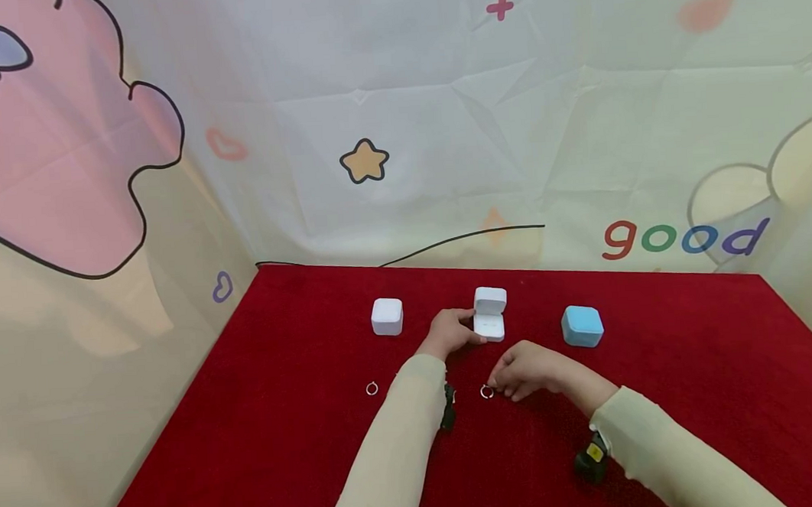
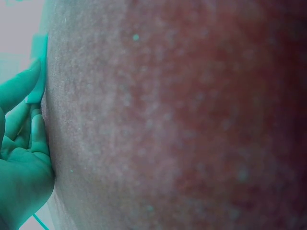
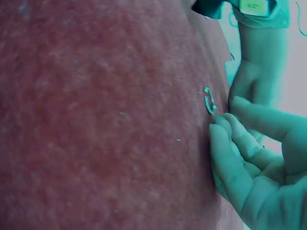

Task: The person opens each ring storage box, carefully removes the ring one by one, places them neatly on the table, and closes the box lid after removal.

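An open white ring box (image 1: 489, 326) stands on the red cloth with its lid raised. My left hand (image 1: 448, 332) grips its left side between thumb and fingers; the left wrist view shows this hand (image 2: 24, 158) and the side of the box (image 2: 38, 72) at the left edge. On the cloth in front of the box lies a silver-coloured ring (image 1: 487, 392). The fingertips of my right hand (image 1: 528, 368) are at the ring's right edge. In the right wrist view, the thumb and forefinger stand apart, just short of the ring (image 3: 209, 101).
A closed white box (image 1: 387, 318) stands to the left, and a closed light-blue box (image 1: 582, 326) to the right. Another ring (image 1: 372, 388) lies left of my left forearm. Behind the red-covered table (image 1: 279, 329) hangs a printed curtain (image 1: 427, 130).
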A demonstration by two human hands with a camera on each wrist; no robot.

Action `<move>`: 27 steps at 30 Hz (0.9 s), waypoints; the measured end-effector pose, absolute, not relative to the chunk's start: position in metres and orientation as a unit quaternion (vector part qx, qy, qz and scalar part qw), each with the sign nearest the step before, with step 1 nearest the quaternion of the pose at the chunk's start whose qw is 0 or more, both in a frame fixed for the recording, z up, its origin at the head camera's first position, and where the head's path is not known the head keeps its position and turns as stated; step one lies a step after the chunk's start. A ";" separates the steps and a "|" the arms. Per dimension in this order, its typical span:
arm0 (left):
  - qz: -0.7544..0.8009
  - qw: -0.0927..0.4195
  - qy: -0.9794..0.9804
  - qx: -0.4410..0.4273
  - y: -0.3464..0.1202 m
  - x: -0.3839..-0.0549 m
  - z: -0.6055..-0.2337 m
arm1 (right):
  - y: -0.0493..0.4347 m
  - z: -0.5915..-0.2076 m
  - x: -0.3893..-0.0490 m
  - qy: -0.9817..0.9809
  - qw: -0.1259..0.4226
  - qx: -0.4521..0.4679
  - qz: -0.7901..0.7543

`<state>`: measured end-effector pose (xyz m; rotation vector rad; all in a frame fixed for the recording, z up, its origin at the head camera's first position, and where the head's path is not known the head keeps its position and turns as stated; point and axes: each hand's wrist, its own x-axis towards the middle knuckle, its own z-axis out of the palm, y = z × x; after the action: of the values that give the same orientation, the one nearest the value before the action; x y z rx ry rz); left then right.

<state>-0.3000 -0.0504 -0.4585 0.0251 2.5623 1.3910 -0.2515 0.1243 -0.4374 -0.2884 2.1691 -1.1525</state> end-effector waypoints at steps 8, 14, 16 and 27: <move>0.471 0.111 0.875 0.008 -0.049 -0.302 -0.462 | 0.137 -0.428 -0.258 0.792 0.359 -0.082 -0.487; 0.473 0.110 0.874 0.010 -0.049 -0.302 -0.461 | 0.143 -0.417 -0.265 0.793 0.332 -0.081 -0.504; 0.474 0.112 0.874 0.010 -0.050 -0.302 -0.460 | 0.145 -0.415 -0.266 0.793 0.323 -0.082 -0.510; 0.477 0.117 0.871 0.008 -0.051 -0.302 -0.460 | 0.152 -0.411 -0.272 0.799 0.258 -0.065 -0.539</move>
<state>-0.3022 -0.0506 -0.4604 0.0244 2.5487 1.3975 -0.2719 0.1517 -0.4105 -0.1754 2.1673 -1.4607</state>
